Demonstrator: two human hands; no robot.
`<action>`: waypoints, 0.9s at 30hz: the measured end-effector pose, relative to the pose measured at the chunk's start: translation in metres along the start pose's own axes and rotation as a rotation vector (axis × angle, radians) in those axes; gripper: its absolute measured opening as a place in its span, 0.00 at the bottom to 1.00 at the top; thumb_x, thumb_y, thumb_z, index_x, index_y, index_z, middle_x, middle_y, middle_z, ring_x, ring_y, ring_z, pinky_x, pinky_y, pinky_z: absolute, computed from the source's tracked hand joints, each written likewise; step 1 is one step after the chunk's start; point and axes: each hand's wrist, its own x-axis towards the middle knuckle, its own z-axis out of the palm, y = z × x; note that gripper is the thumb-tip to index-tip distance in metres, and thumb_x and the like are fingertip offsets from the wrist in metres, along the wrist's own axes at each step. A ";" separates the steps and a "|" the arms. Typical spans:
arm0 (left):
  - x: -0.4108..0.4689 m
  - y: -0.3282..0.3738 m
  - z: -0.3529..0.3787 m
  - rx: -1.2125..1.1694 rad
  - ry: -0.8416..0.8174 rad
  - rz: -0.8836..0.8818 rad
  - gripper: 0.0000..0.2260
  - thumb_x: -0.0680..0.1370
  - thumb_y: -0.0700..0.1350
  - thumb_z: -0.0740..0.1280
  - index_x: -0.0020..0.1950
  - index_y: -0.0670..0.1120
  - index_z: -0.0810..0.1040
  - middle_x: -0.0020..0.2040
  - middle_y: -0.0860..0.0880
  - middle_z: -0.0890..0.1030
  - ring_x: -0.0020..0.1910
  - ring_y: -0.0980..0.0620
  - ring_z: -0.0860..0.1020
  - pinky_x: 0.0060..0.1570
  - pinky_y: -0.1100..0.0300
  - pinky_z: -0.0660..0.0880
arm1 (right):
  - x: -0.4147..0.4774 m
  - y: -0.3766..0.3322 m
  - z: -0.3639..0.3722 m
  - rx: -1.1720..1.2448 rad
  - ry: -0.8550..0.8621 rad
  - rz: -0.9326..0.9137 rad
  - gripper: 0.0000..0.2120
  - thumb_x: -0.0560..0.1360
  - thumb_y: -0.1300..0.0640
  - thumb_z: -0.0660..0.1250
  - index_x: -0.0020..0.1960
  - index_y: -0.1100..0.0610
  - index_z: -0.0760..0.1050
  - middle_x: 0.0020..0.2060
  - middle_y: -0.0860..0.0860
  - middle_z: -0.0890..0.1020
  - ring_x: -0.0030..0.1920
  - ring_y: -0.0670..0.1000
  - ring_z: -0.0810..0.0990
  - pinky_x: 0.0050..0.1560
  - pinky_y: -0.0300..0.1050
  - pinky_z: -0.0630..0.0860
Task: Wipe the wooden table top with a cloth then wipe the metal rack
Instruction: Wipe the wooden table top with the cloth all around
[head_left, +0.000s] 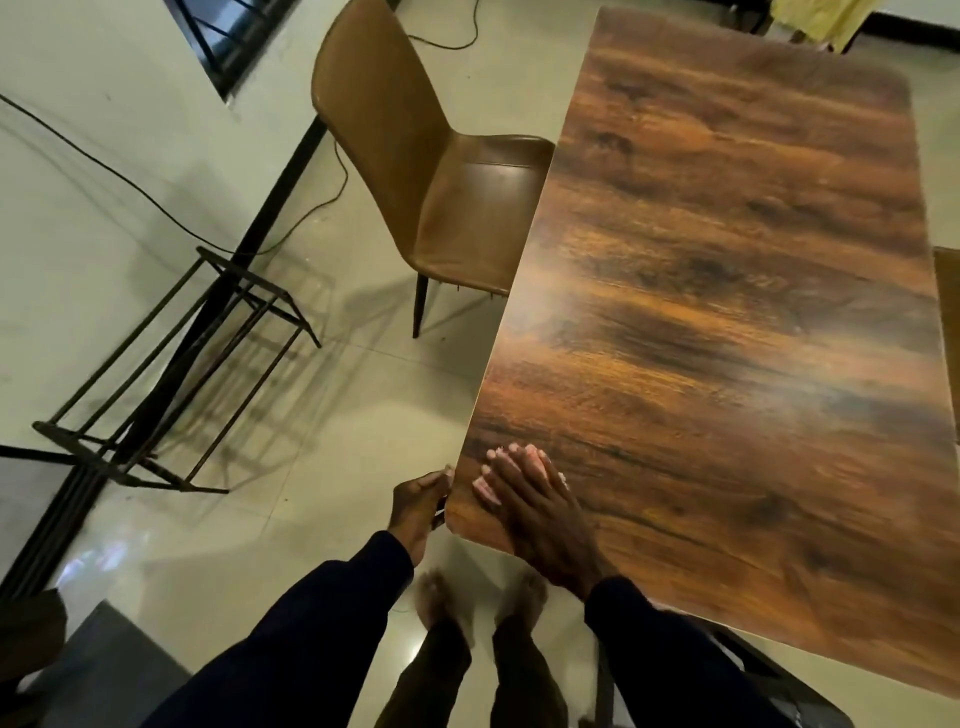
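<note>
Leftward, metal rack (244, 273) stands apart from wooden table (727, 260).

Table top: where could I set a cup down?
The table top is bare from the chair side to the far end. Only the near corner is crowded: right hand pressing a pink cloth, left hand holding the edge.

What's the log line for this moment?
phase: table wipe | right hand: presses cloth on table top | left hand: holds table edge | metal rack: untouched
</note>
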 end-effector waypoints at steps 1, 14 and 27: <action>0.001 0.000 0.002 -0.007 0.008 0.012 0.09 0.81 0.46 0.69 0.47 0.43 0.85 0.42 0.46 0.83 0.43 0.47 0.80 0.42 0.57 0.78 | -0.008 0.011 -0.004 0.015 0.022 0.061 0.34 0.85 0.39 0.59 0.87 0.50 0.57 0.87 0.55 0.52 0.87 0.61 0.47 0.82 0.73 0.55; 0.001 0.001 0.014 0.026 0.134 0.028 0.14 0.81 0.45 0.69 0.62 0.36 0.82 0.38 0.50 0.81 0.36 0.53 0.78 0.42 0.57 0.76 | 0.040 0.043 -0.019 0.101 -0.006 -0.021 0.27 0.89 0.48 0.51 0.87 0.48 0.53 0.87 0.52 0.51 0.87 0.58 0.44 0.85 0.69 0.47; -0.002 -0.007 0.023 -0.002 0.203 0.105 0.11 0.82 0.45 0.68 0.52 0.38 0.84 0.32 0.57 0.83 0.30 0.60 0.76 0.29 0.64 0.75 | 0.034 0.053 -0.018 0.048 0.024 0.060 0.30 0.87 0.49 0.55 0.87 0.48 0.51 0.87 0.54 0.50 0.87 0.61 0.44 0.82 0.76 0.50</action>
